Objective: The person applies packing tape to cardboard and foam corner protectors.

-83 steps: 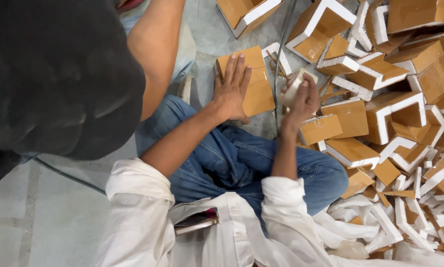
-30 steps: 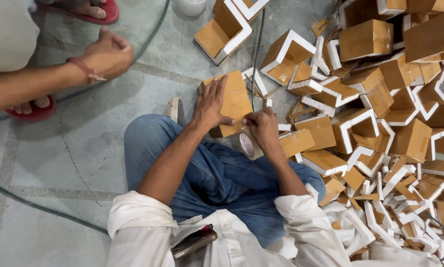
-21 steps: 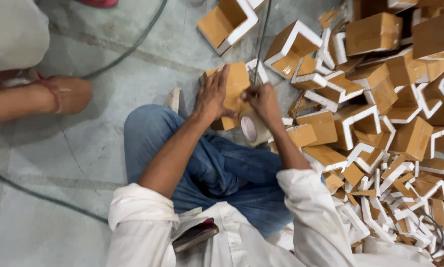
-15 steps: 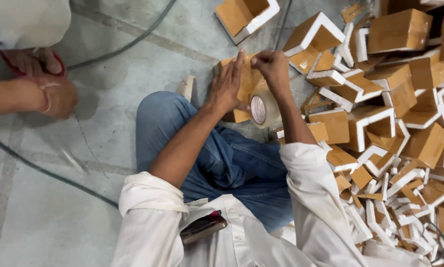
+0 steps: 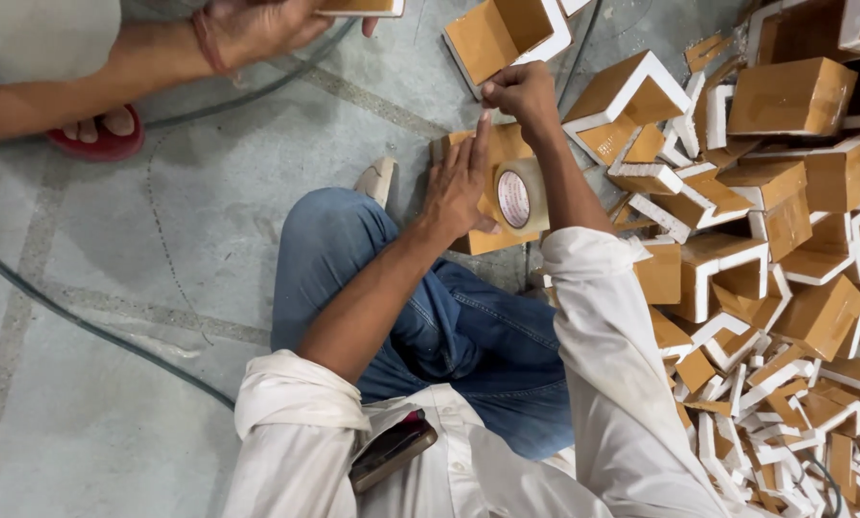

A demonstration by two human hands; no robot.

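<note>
- Floor (image 5: pixel 142 288): grey stone with pale seams; a dark cable (image 5: pixel 94 331) runs across it on the left.
- Pile (image 5: pixel 785 240): brown-faced, white-edged corner pieces heaped over the whole right side, reaching to just beside the person's right arm.
- Person: sits on the floor in a white shirt and blue jeans (image 5: pixel 430 326), one knee bent up; a dark phone (image 5: pixel 392 449) pokes out of the shirt pocket.
- Co-worker: an arm comes in from the upper left, its hand (image 5: pixel 257 24) gripping a flat white-edged piece (image 5: pixel 358 8) at the top edge; a foot in a red sandal (image 5: pixel 99 134) rests on the floor below that arm.
- Box (image 5: pixel 492 197): a brown piece lying on the floor just past the knee, between the jeans and the pile, mostly covered by the hand and the tape.
- Left hand (image 5: pixel 459 182): laid flat on the box with fingers spread and stretched, index finger pointing up toward the other hand; it presses down and grips nothing.
- Right hand (image 5: pixel 518 91): raised above the box, fingertips pinched narrowly together, seemingly on the tape's end, though the strip is too thin to make out.
- Tape roll (image 5: pixel 518 197): clear tape on a white core, standing on edge on the box, touching the left hand's thumb side and resting against the right forearm.
</note>
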